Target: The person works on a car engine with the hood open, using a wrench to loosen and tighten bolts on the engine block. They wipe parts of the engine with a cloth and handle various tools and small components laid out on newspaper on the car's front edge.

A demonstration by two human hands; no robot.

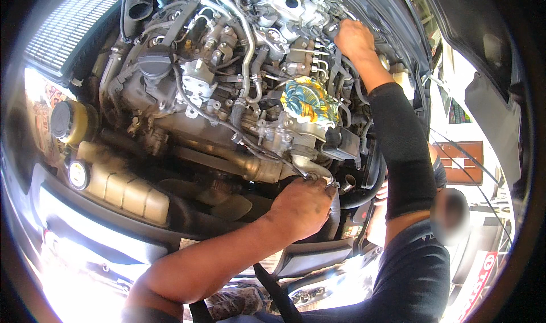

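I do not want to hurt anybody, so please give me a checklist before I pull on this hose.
1. Left hand grips the hose below the pipe: ok.
2. Clamp loosened: cannot tell, the fingers hide it.
3. Co-worker's hand clear of the engine: not ok, it reaches in among the top lines.
4. Cloth in place above the pipe: ok.
5. Right hand free: cannot tell, out of view.

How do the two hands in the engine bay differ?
The person's left hand is low, at the front, fingers curled around a grey hose, forearm bare. The co-worker's hand reaches the engine's far top, arm in a black sleeve. Both rest on engine parts.
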